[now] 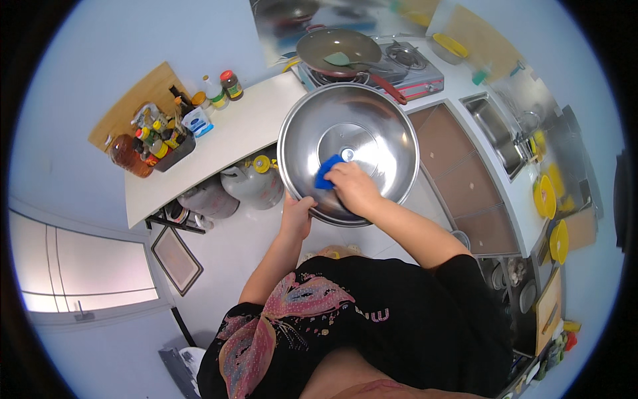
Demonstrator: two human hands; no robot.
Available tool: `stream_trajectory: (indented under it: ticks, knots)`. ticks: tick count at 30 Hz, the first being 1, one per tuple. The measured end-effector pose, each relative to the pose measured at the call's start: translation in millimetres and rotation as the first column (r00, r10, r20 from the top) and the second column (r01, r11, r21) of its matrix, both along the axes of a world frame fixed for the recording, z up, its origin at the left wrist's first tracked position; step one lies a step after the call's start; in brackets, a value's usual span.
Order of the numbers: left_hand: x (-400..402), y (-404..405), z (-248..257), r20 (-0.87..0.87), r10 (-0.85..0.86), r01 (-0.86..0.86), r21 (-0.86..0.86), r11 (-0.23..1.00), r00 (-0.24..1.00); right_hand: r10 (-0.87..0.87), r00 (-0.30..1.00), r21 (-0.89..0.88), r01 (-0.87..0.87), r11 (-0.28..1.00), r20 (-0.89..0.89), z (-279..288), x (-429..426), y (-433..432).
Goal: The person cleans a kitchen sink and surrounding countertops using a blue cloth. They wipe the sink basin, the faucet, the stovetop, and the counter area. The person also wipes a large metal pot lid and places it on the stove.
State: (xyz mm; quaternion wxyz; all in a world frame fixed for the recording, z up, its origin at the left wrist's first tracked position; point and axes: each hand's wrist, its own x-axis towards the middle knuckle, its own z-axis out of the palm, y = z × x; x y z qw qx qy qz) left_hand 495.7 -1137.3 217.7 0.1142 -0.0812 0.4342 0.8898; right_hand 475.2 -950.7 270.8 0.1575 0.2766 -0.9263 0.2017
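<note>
A large round stainless steel basin (349, 109) is held up before me, its shiny inside facing the camera. My left hand (297, 214) grips the rim at the lower left, thumb over the edge and fingers hidden behind it. Inside the basin, my right hand (353, 188) holds a blue cloth (327, 173) against the metal, a little left of and below the centre. Some fingers of that hand are hidden by the hand itself.
Beyond the basin, a wok (309, 52) with a red handle and a green spatula (337, 59) rests on a gas stove (433, 75). Bottles and a bin stand on the left white counter (259, 104), with gas cylinders (256, 187) underneath. A sink (491, 127) lies right.
</note>
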Motion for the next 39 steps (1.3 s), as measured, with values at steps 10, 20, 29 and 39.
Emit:
stream_trajectory:
  ticks: [10,20,29,39]
  knots:
    - [-2,4,19,-0.072,0.042,-0.049,-0.095,0.994,0.996,-0.359,0.906,0.256,0.411,0.875,-0.225,44,-91,47]
    - [-14,5,-2,-0.063,0.182,-0.189,-0.138,0.972,0.981,-0.088,0.930,-0.062,0.118,0.991,0.356,-56,-2,23]
    - [-15,-4,-5,-0.074,0.141,-0.151,-0.149,0.977,0.987,0.055,0.947,0.094,-0.089,0.992,0.317,-37,-15,84]
    - [-13,2,6,0.007,-0.085,0.085,-0.171,0.982,0.996,-0.297,0.939,-0.265,0.247,0.932,-0.172,0,-96,54]
